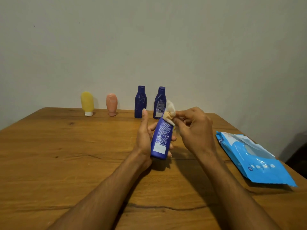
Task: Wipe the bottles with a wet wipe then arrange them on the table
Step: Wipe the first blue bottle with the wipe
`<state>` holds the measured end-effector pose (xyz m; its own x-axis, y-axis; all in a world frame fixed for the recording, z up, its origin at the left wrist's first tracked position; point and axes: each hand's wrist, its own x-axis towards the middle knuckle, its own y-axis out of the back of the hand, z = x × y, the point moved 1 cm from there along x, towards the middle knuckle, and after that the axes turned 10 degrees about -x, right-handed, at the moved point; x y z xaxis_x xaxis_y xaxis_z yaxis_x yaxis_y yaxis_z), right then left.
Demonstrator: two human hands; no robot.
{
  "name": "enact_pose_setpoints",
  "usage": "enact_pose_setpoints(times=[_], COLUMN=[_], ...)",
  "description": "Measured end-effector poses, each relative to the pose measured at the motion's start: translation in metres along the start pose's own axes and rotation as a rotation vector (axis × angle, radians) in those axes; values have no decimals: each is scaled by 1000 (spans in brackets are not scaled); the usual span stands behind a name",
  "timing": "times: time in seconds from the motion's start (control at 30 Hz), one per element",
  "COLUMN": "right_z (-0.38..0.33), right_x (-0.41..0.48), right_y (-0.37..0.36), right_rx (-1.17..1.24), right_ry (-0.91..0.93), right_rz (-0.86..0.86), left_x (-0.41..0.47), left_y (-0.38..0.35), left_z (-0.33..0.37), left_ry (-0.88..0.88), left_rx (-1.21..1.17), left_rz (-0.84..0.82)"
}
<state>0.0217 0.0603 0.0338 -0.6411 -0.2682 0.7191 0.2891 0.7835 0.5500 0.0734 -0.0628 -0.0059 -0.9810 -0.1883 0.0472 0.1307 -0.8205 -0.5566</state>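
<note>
Plain wall backs a wooden table. Over the table's middle the left hand grips the held bottle low on its body, fingers curled round it and thumb pointing up, with the top tilted away to the right. The right hand pinches a bunched wipe against the cap. Along the far edge stand a yellow tube, a pink tube, a blue bottle and its twin. A wipe pack lies by the right edge.

The cap seems the part in hand. It would go best to twist the wipe round cap and neck, then draw it down while the left hand turns the bottle, shifting the grip so the covered patch gets cleaned too.
</note>
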Motion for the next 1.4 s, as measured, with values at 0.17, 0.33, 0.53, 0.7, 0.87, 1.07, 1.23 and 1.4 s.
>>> enact_pose_setpoints(times=[0.17,0.33,0.53,0.7,0.87,1.07,1.23,1.4], right_z=[-5,-7,1,-2,-9,-21,-28,-28], right_x=[-3,-3,-3,-3,-6,-10,-12,-13], right_y=[1,-3,2,9,-2,0,-4,1], right_rx=[140,162,247,402,163,35,-90,-42], right_ry=[-25,-33,-231,-176,-74,102,195,230], right_rz=[-148,-206,-70,-386,-275,-408,-291,-516], left_x=[-2,0,0,1,4,6,6,6], left_y=[-3,-1,-5,-1,3,9,2,0], left_z=[3,4,2,1,-1,-2,-2,-2], left_ry=[9,7,27,18,37,87,79,95], left_rx=[-35,-37,1,-35,-82,-232,-288,-366], left_rz=[65,92,60,126,207,192,177,185])
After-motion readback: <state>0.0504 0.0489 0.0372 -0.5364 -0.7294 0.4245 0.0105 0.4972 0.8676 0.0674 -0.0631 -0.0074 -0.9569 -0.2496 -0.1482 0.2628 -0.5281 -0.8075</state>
